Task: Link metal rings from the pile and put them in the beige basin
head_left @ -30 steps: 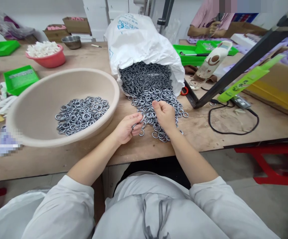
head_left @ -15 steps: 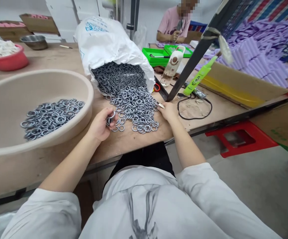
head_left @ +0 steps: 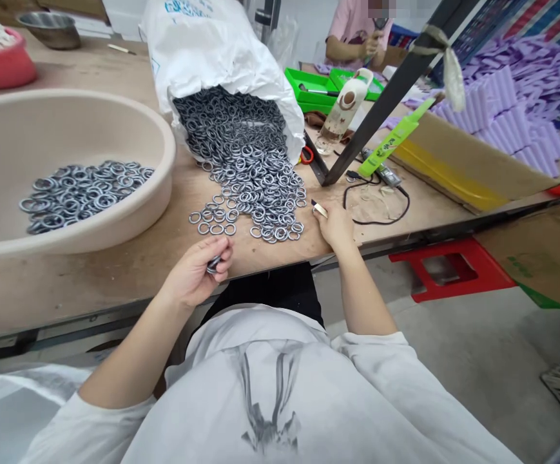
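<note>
currently, the white sack [head_left: 216, 55] is lying on its side on the tabletop [head_left: 100, 283], its mouth facing the wearer, and a heap of grey rings [head_left: 265, 187] is filling that mouth and fanning out in front of it. left of the sack, the beige basin [head_left: 158, 183] is holding a batch of rings [head_left: 86, 193] that is covering only part of its floor.

set aside so far, as far as visible: that batch. left over: by eye, the larger share is lying in and before the sack, so progress is looking partial at most (judgement; the sack's depth is hidden). in front of the sack's left corner, a cluster of loose rings [head_left: 216, 218] is spreading thinly at the heap's side.

left hand [head_left: 197, 270]: hanging in front of the sack, nearer the wearer than the cluster; its fingers are curling closed around a few held rings [head_left: 213, 264], count hidden. right hand [head_left: 335, 227]: sitting in front and to the right of the sack, apart from the heap; its fingers are pinching a small pale-handled tool [head_left: 319, 209] with a dark tip, kind unclear.

right of the sack, a black metal frame [head_left: 381, 106] is standing at a slant; behind and right, green trays [head_left: 308, 93] are resting.
</note>
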{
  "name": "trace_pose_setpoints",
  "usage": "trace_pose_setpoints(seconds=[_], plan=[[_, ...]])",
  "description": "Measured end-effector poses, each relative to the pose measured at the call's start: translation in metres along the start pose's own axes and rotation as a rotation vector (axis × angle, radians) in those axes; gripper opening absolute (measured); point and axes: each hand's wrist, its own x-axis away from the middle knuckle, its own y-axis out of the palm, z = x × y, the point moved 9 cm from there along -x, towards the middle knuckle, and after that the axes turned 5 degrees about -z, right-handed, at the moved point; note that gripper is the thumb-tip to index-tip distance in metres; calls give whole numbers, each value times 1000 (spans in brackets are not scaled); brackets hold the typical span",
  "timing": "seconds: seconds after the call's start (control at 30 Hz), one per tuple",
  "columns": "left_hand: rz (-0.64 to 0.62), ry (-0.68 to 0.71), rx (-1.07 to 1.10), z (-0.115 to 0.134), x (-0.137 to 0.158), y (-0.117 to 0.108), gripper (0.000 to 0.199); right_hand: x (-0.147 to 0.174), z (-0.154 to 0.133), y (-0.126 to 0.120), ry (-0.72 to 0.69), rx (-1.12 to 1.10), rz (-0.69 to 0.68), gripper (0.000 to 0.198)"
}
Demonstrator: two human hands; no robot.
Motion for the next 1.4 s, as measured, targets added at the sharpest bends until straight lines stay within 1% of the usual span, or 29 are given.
trace_pose_setpoints(seconds=[0.03,0.1,0.13,0.17,0.2,0.27,0.33,0.37,0.43,0.5,0.57,0.63,0.67,0.7,0.73,0.8,0.87,0.93,1.0,1.03,1.1,1.3,1.4], plan=[[4,17,-40,-4,0,0,25,5,-4,-1,-17,-76,-5,27],[9,56,-114,-10,-2,2,33,19,-22,2,-90,-360,-67,30],[7,93,-150,-11,-3,5,35,29,-36,5,-129,-566,-124,35],[3,141,-193,-11,-5,7,36,40,-52,12,-156,-760,-222,40],[1,198,-250,-10,-6,10,35,54,-70,19,-174,-902,-325,44],[15,313,-402,-7,-7,16,34,81,-104,30,-196,-1059,-506,47],[35,394,-565,-5,-6,20,30,101,-129,34,-218,-1139,-586,47],[38,415,-624,-6,-5,22,29,107,-138,34,-230,-1160,-601,47],[24,410,-647,-8,-5,24,35,114,-146,32,-252,-1168,-582,47],[-10,354,-573,-14,-5,25,42,117,-148,28,-285,-1142,-524,46],[-47,281,-459,-22,-5,27,44,121,-150,27,-325,-1125,-494,46],[-68,216,-350,-28,-4,29,43,125,-155,33,-349,-1153,-546,44],[-73,194,-301,-30,-4,30,42,126,-156,36,-345,-1171,-576,43],[-77,176,-258,-32,-3,30,41,126,-156,38,-333,-1177,-578,43],[-80,163,-222,-32,-3,31,41,124,-154,38,-320,-1159,-542,42],[-75,154,-166,-31,-1,30,42,118,-147,27,-328,-1042,-375,43],[-58,153,-124,-29,0,27,43,119,-147,10,-432,-857,-216,45],[-29,154,-96,-28,1,23,44,128,-156,0,-593,-679,-158,46],[-2,147,-80,-28,1,20,45,138,-164,-2,-704,-547,-155,48],[6,143,-75,-29,2,19,46,141,-166,-2,-723,-503,-155,48],[9,137,-66,-30,2,19,46,143,-166,0,-715,-454,-151,49],[-46,135,-74,-32,4,22,45,140,-166,2,-694,-473,-182,51],[-73,133,-85,-33,4,22,44,143,-169,2,-703,-527,-236,50]])
